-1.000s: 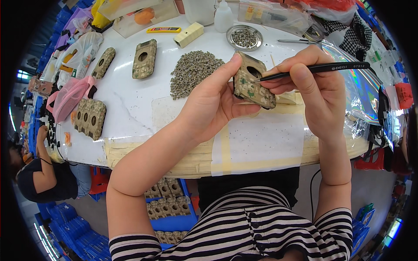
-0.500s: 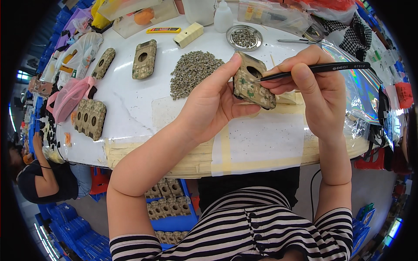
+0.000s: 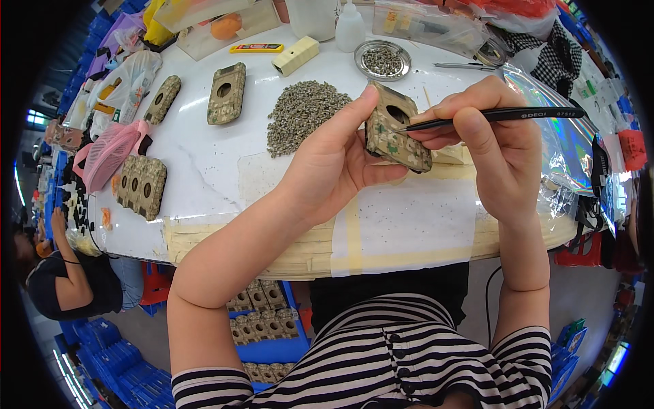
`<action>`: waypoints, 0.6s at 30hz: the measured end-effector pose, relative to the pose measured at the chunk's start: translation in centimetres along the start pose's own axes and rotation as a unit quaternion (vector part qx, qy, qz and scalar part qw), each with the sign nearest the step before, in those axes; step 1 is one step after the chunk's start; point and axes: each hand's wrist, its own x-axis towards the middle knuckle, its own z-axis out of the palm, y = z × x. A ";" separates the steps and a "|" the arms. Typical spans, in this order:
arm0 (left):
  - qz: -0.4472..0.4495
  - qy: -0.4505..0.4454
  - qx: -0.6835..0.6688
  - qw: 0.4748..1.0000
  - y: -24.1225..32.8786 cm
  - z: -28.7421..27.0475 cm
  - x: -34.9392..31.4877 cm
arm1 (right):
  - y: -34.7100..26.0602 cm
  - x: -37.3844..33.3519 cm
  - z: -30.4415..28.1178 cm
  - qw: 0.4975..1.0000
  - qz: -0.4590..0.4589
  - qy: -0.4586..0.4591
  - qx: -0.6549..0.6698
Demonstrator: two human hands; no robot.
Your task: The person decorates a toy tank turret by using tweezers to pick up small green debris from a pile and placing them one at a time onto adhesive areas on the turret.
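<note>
The case (image 3: 395, 141) is an oblong, round-cornered shell in tan, brown and green camouflage, with a dark oval opening in its upper part. It sits tilted in the left hand (image 3: 334, 153), its patterned face up, its length slanting down to the right, the thumb at its upper left edge. The tweezers (image 3: 504, 115), slim and black with pale print, lie nearly level in the right hand (image 3: 501, 146), narrow tips pointing left at the face just below the opening; whether they touch cannot be told
</note>
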 end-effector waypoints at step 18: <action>0.002 0.010 0.008 1.000 0.1 0.2 0.0 | -0.1 0.0 0.0 0.999 -0.024 -0.008 -0.021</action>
